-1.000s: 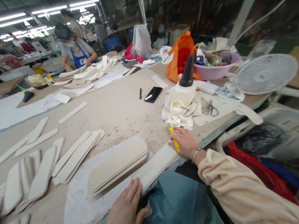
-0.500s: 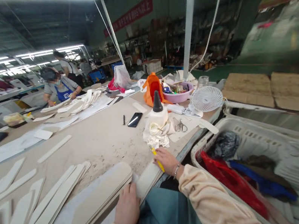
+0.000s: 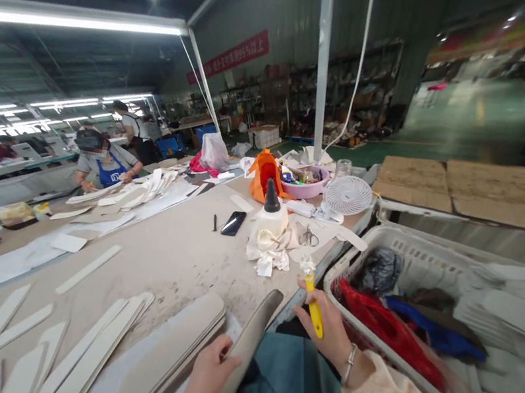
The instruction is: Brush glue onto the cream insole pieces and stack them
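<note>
Head view: at the near right edge of the desk (image 3: 174,245), the left hand (image 3: 212,370) grips a long greyish strip (image 3: 255,326), its rounded end pointing to the far side. Just right of it, the right hand (image 3: 331,334) grasps a yellow-handled tool (image 3: 315,311) with a whitish clump at its far end. A stack of pale strips (image 3: 179,347) lies just left of the left hand. Farther off stands a white bottle (image 3: 271,219) with a black nozzle, scissors (image 3: 308,238) to its right and a phone (image 3: 233,224) to its left.
</note>
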`<state>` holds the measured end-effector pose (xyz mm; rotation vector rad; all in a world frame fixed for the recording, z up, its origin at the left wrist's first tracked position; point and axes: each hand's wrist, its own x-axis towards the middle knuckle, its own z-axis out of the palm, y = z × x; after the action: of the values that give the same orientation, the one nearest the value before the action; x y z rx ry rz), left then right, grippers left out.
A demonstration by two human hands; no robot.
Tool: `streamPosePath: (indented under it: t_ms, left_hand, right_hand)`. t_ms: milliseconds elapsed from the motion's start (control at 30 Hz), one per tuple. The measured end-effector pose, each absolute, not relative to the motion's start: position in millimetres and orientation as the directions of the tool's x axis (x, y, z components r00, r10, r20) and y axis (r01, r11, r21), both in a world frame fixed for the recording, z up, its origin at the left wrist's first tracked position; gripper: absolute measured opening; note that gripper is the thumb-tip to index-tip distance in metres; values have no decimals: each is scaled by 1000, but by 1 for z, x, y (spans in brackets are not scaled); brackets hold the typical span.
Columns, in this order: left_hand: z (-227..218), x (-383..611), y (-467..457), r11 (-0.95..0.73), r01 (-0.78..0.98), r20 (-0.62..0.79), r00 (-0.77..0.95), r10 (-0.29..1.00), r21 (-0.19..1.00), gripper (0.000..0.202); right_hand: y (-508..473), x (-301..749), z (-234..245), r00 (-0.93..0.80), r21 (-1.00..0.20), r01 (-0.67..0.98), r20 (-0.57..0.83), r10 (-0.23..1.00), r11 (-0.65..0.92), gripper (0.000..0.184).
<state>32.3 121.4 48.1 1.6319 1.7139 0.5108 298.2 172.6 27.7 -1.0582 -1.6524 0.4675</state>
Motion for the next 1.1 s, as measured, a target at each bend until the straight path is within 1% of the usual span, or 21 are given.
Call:
streamPosePath:
  t_ms: [67,133,233,267,333,433,533,600,667,733,800,900,967,1100]
  left_hand:
    - [59,26,111,156,529,-235,85,968,834,14]
    - [69,21,99,205,378,-258,96,961,903,16]
    - [77,13,84,251,225,-274,76,959,941,20]
    - [78,10,80,262,192,-278,64,958,946,21]
    - [79,5,71,290,127,-297,40,954,949,24]
    - [76,-3,56,365,-34,-364,27,931,930,30]
    - [70,-8,38,463,-225,-459,72,885,857,38]
    - [64,-9,26,495,-323,-486,115,867,807,44]
    - [56,-9,16,508,-380,-487,158,859,773,45]
    - [47,-11,8,526,-393,-487,204,849,754,45]
    - [39,-14,2,509,-374,-467,204,861,775,42]
    - [32,-24,-4,432,-294,-409,138,902,853,38]
    - [34,-36,-5,405,-266,-391,106,914,875,39]
    - [54,-74,-3,368,-262,-377,17,926,892,40]
  right_hand:
    - [170,287,38,-22,-823,297,502,865,485,25]
    - [170,271,50,-38,-901,131,413,910,415,27]
    - [171,242,66,-82,-948,-125,302,950,291,28]
    - [171,233,70,-80,-947,-180,282,956,264,29]
    - [172,216,75,-51,-943,-228,261,964,243,32]
    - [176,196,80,-13,-947,-196,261,965,253,33]
    - [182,184,79,-9,-959,-130,255,967,251,33]
    - [186,178,77,-8,-967,-91,238,971,236,34]
    - [188,173,73,-7,-971,-54,236,972,235,34]
    - [188,168,71,-29,-971,-19,240,970,240,33]
    - [187,162,69,-60,-969,13,244,968,245,32]
    - [186,153,69,-70,-965,71,247,967,252,30]
    - [187,144,69,-74,-963,97,246,966,253,28]
    - [185,127,71,-191,-972,44,219,957,231,25]
